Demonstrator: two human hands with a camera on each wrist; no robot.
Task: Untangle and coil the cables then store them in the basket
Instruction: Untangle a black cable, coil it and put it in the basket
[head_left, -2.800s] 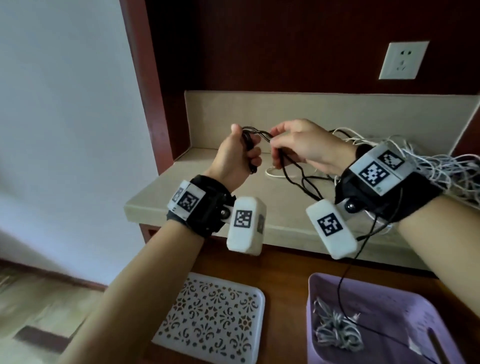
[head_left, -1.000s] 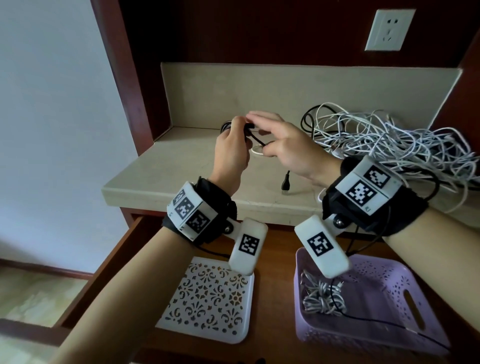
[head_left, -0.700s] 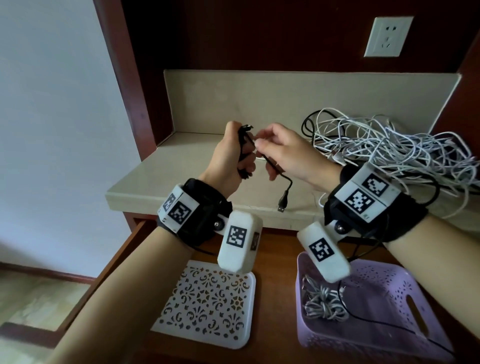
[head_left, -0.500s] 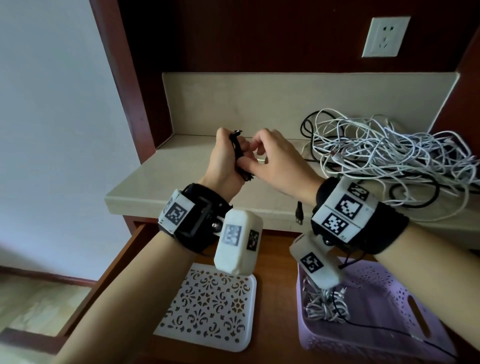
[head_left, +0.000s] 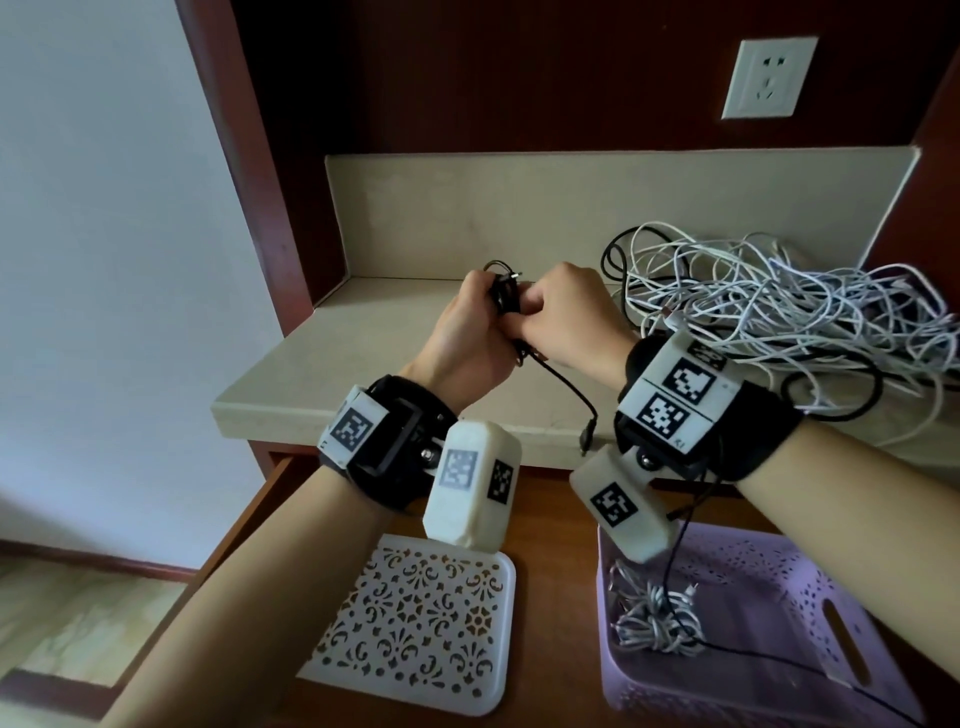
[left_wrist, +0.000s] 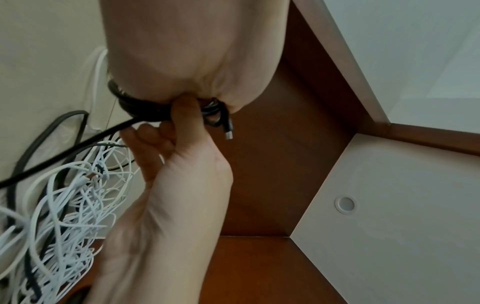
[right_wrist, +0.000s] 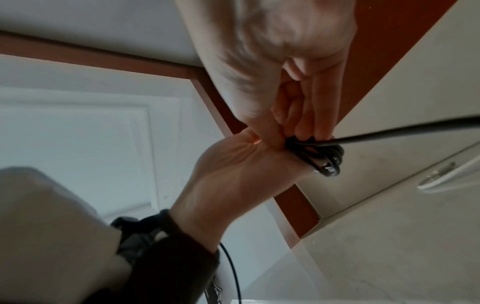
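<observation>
A black cable (head_left: 503, 297) is bunched into a small coil above the stone shelf. My left hand (head_left: 491, 317) grips the coil in its fist. My right hand (head_left: 530, 314) pinches the same coil from the right. In the left wrist view a right fingertip (left_wrist: 185, 112) presses on the coil (left_wrist: 140, 109), and a plug (left_wrist: 228, 131) sticks out of it. The cable's loose tail drops to a second plug (head_left: 587, 441) under my right wrist. The purple basket (head_left: 841, 582) stands below right and holds a coiled grey cable (head_left: 655, 619).
A big tangle of white and black cables (head_left: 779, 317) covers the right half of the shelf (head_left: 332, 358). A white perforated lid (head_left: 415, 618) lies on the wooden surface left of the basket. A wall socket (head_left: 768, 78) sits up right.
The right hand has wound the black cable round the coil in the left fist, so the hanging tail has become short. Both hands now close on the coil together.
</observation>
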